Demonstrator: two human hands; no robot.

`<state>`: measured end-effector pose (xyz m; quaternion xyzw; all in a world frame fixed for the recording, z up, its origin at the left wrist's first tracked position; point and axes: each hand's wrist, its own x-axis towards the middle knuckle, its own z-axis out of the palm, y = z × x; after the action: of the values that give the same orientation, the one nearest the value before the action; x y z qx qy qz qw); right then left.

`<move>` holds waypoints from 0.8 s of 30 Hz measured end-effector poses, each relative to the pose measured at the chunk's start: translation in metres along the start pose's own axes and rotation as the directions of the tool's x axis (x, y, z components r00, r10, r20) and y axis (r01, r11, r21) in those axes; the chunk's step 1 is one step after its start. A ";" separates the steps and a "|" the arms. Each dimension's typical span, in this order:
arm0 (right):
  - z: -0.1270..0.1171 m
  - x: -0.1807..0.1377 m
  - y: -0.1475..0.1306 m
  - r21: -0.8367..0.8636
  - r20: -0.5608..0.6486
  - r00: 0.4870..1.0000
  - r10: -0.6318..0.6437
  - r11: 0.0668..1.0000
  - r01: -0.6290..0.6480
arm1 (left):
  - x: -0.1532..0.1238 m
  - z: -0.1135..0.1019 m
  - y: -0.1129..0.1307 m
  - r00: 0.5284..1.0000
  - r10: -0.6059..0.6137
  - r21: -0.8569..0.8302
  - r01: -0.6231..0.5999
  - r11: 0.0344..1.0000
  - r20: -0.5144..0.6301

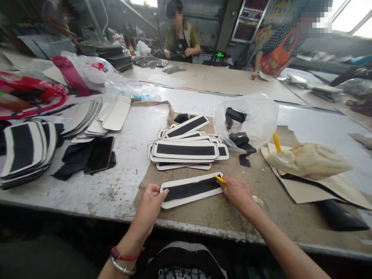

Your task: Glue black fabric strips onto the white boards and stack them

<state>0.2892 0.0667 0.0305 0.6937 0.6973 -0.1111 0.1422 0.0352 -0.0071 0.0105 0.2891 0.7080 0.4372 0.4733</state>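
A long white panel (pixel 172 204) with rounded corners lies near the table's front edge, a black strip (pixel 192 187) along its middle. The strip looks slightly wrinkled. My left hand (pixel 151 202) grips the panel's left end, thumb on top at the strip's end. At the other end, my right hand (pixel 236 189) is closed around a slim yellow tool (pixel 219 179), whose tip points left over the strip. Its fingers also touch the panel's right edge. Just behind lies a pile of similar strip-faced panels (pixel 186 150).
A clear plastic bag (pixel 258 116) with black strips stands behind right. Right of it, a stained pouch (pixel 310 159) with a yellow handle (pixel 277 143) rests on cream sheets (pixel 299 192). Left are curved panels (pixel 24 149), white pieces (pixel 117 112) and a phone (pixel 100 155). Co-workers are across the table.
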 end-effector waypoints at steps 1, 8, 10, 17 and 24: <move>-0.001 0.000 0.000 0.014 0.002 1.000 0.005 1.000 -0.005 | -0.001 0.001 0.000 0.999 -0.036 -0.055 0.036 0.998 0.018; -0.007 0.001 0.005 0.079 0.021 0.999 0.050 0.996 -0.051 | 0.002 0.002 -0.002 0.972 -0.154 -0.303 0.203 0.931 0.179; -0.010 0.002 0.010 0.106 0.028 0.998 0.055 0.993 -0.058 | 0.003 0.001 -0.005 0.968 -0.167 -0.362 0.226 0.904 0.187; -0.019 0.003 0.026 0.257 0.068 0.996 0.056 0.964 -0.072 | 0.004 0.000 -0.014 0.952 -0.165 -0.447 0.268 0.853 0.256; -0.016 -0.001 0.037 0.314 -0.037 0.998 0.050 0.949 -0.036 | 0.000 -0.013 -0.002 0.958 -0.167 -0.480 0.264 0.837 0.235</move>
<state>0.3255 0.0718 0.0473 0.7246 0.6588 -0.2014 0.0172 0.0231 -0.0125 0.0113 0.1118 0.5496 0.5229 0.6419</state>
